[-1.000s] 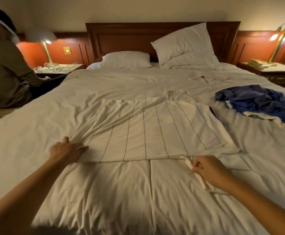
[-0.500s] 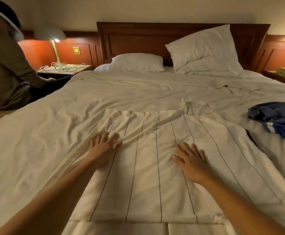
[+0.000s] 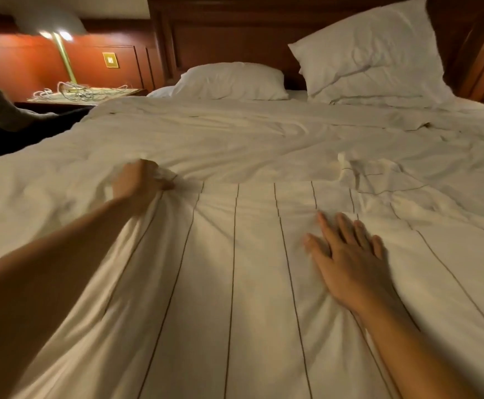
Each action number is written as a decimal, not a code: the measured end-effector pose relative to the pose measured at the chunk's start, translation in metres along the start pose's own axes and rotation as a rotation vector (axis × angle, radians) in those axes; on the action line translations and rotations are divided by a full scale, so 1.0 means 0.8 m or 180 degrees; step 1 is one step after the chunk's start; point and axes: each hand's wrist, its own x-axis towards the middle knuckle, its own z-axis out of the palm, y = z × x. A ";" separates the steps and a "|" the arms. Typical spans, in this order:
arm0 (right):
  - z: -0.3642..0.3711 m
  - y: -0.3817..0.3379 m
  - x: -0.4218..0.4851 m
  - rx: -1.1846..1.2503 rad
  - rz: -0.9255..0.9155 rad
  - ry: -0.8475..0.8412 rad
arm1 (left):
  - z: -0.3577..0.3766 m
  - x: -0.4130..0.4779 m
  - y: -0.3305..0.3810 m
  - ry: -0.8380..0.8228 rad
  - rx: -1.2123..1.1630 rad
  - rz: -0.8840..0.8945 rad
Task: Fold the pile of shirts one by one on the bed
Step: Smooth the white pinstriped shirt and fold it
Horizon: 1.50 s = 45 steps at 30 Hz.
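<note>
Spread flat over the near half of the wide white-sheeted bed (image 3: pixel 235 133): white cotton shirt with thin dark stripes (image 3: pixel 235 283). Gripped at its far left corner by the left hand (image 3: pixel 141 182), fingers curled tight round a wad of cloth. Pinned at mid-right under the right hand (image 3: pixel 347 254), fingers straight and splayed, holding nothing.

Likely trouble:
- Snagging bed sheet together with shirt, white on white.
- Skewing the stripes if pulled across with too little pinning on the right.
- Trapping the crumpled lump of shirt cloth (image 3: pixel 373 174) at far right inside the fold.

Far off:
- Two white pillows (image 3: pixel 229 82) against a dark wooden headboard (image 3: pixel 220 33).
- Brass lamp (image 3: pixel 62 53) and tangled white cables on the bedside worktop (image 3: pixel 82 93), far left.

None close enough to hinder; only rumpled bedding underneath.
</note>
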 end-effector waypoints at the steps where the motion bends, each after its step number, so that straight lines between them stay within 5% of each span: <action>1: -0.001 -0.001 0.000 -0.0008 -0.0005 0.0026 | -0.006 0.003 -0.003 0.0200 0.0083 0.0014; 5: -0.006 -0.006 -0.003 0.0029 0.0021 0.0046 | -0.005 0.004 -0.013 0.0749 0.0991 0.0235; 8: -0.007 -0.007 -0.005 0.0046 0.0038 0.0050 | 0.003 -0.023 0.001 0.0854 0.0869 0.0859; 13: -0.008 -0.007 -0.006 0.0051 0.0039 0.0043 | 0.028 -0.081 -0.004 -0.0828 0.1246 0.1017; 17: -0.007 -0.006 -0.007 0.0048 0.0056 0.0006 | 0.007 -0.073 -0.032 -0.1167 0.1538 0.0793; 24: -0.007 -0.005 -0.007 0.0079 0.0080 0.0010 | -0.001 -0.048 -0.033 -0.0657 0.1672 0.0081; 28: -0.006 -0.004 -0.008 0.0106 0.0085 0.0036 | -0.020 -0.043 -0.034 -0.0400 0.0776 -0.0324; 31: -0.002 -0.003 -0.005 0.0114 0.0061 0.0099 | -0.042 -0.032 -0.047 -0.0597 0.0503 -0.0075; 34: 0.001 -0.002 -0.004 0.0068 0.0084 0.0140 | -0.042 -0.035 -0.062 0.0083 0.0622 0.0584; 37: 0.002 -0.001 -0.004 0.0058 0.0080 0.0200 | -0.038 -0.049 -0.066 0.0443 0.1017 0.0550; 41: 0.001 0.000 -0.007 0.0048 0.0090 0.0191 | -0.061 -0.084 -0.045 -0.0103 0.1164 0.0048; 45: -0.007 -0.002 -0.013 0.0003 0.0078 -0.0017 | -0.065 -0.187 -0.037 -0.0858 0.1814 0.0576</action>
